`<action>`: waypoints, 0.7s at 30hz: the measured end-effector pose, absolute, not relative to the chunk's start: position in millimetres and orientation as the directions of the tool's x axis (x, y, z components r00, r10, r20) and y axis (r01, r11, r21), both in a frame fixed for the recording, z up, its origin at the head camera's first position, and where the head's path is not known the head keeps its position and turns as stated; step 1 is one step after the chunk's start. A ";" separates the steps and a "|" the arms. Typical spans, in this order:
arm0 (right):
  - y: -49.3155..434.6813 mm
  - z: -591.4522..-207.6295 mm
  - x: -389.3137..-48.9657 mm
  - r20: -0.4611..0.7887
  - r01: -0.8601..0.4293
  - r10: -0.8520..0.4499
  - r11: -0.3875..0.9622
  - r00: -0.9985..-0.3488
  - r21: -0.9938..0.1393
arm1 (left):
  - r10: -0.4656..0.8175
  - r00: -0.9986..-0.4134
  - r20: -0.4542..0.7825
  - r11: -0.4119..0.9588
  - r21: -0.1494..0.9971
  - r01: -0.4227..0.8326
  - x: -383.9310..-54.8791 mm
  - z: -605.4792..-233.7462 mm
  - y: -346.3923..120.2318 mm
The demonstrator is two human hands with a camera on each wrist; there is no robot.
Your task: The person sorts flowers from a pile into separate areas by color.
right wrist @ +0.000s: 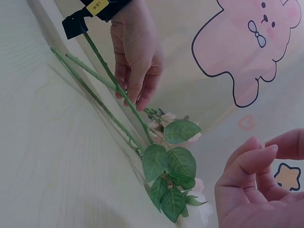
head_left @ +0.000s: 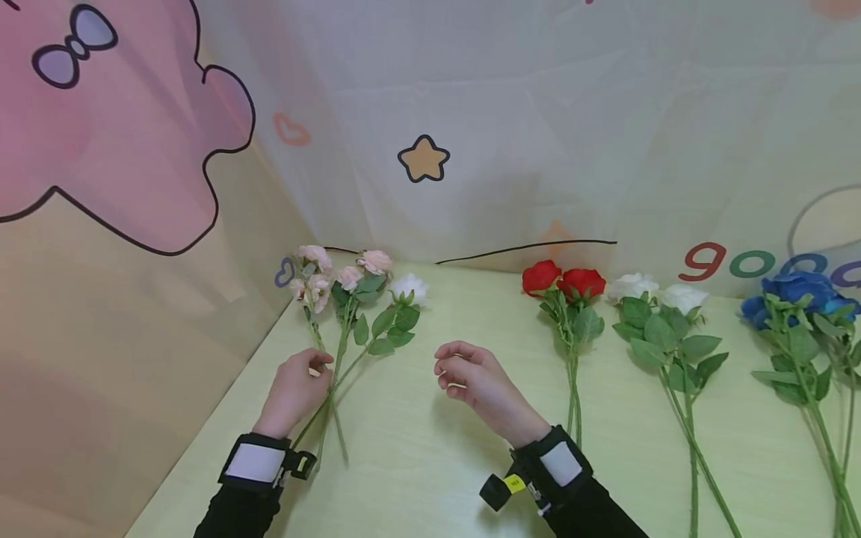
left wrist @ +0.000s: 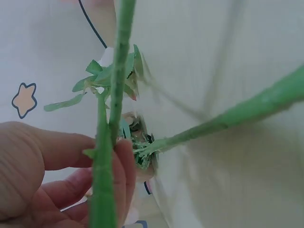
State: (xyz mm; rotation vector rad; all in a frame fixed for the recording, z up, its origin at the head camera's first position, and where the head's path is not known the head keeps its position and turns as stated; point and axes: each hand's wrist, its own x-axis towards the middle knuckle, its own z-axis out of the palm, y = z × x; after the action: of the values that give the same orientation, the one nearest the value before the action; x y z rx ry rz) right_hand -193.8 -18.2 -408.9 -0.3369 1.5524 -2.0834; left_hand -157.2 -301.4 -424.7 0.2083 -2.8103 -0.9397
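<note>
My left hand [head_left: 296,388] pinches green flower stems [left wrist: 103,166] between thumb and fingers. One of these stems leads to a white artificial rose [head_left: 409,288] with serrated leaves [right wrist: 180,161]; the other seems to belong to pale pink roses [head_left: 312,288]. A separate stem [left wrist: 209,126] runs outside the pinch, beside the held ones. More pink roses [head_left: 350,278] lie just beyond the hand, against the backdrop. My right hand [head_left: 477,381] hovers over the table to the right of these flowers, its fingers loosely curled around nothing.
To the right lie red roses [head_left: 582,282], white roses [head_left: 682,297] and blue roses [head_left: 803,290], stems toward me. A printed cloth backdrop [head_left: 511,149] stands behind the pale table [head_left: 430,463]. Another cloth wall [head_left: 168,359] borders the left edge.
</note>
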 end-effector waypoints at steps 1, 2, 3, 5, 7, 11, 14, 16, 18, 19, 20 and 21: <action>-18.1 -409.0 -193.8 -0.105 0.254 -0.538 -0.211 -0.836 -0.944 | -0.198 -0.971 0.137 0.791 0.607 -0.076 -157.5 -424.9 -301.7; -18.0 -409.0 -193.9 -0.104 0.255 -0.538 -0.213 -0.836 -0.943 | -0.209 -0.965 0.160 0.792 0.606 -0.071 -157.7 -424.9 -301.9; -17.9 -408.9 -194.0 -0.104 0.255 -0.538 -0.213 -0.836 -0.943 | -0.220 -0.958 0.182 0.792 0.607 -0.067 -157.9 -424.7 -302.0; -17.7 -408.8 -194.4 -0.103 0.254 -0.538 -0.215 -0.837 -0.943 | -0.237 -0.944 0.229 0.795 0.604 -0.053 -158.1 -424.0 -302.0; -17.3 -408.8 -194.8 -0.101 0.252 -0.536 -0.216 -0.838 -0.943 | -0.248 -0.926 0.283 0.801 0.597 -0.032 -158.3 -422.5 -301.4; -16.0 -409.1 -195.9 -0.107 0.253 -0.531 -0.210 -0.841 -0.944 | -0.256 -0.885 0.388 0.819 0.573 0.014 -159.8 -418.2 -299.7; -15.3 -409.6 -196.7 -0.113 0.257 -0.529 -0.206 -0.841 -0.944 | -0.265 -0.845 0.464 0.829 0.557 0.046 -162.0 -413.4 -300.0; -14.9 -410.1 -197.0 -0.115 0.257 -0.526 -0.205 -0.843 -0.944 | -0.274 -0.820 0.502 0.830 0.555 0.062 -164.0 -409.6 -301.0; -14.5 -410.6 -197.3 -0.115 0.256 -0.523 -0.205 -0.845 -0.945 | -0.284 -0.804 0.523 0.824 0.562 0.075 -165.8 -405.9 -301.6; -14.3 -410.9 -197.4 -0.115 0.255 -0.521 -0.205 -0.846 -0.945 | -0.288 -0.800 0.527 0.818 0.569 0.080 -166.6 -404.1 -301.6; -14.0 -411.0 -197.4 -0.115 0.253 -0.519 -0.204 -0.847 -0.946 | -0.293 -0.798 0.526 0.811 0.579 0.084 -167.5 -402.6 -301.4; -13.7 -411.0 -197.3 -0.114 0.251 -0.517 -0.203 -0.848 -0.946 | -0.299 -0.798 0.523 0.802 0.591 0.087 -168.2 -401.0 -300.9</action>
State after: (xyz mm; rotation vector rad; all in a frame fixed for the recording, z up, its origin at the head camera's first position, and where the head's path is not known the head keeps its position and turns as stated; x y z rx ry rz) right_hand -197.3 -13.7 -411.0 -0.3124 1.5772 -2.0875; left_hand -168.2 -300.9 -401.0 0.1560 -2.3647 -0.8158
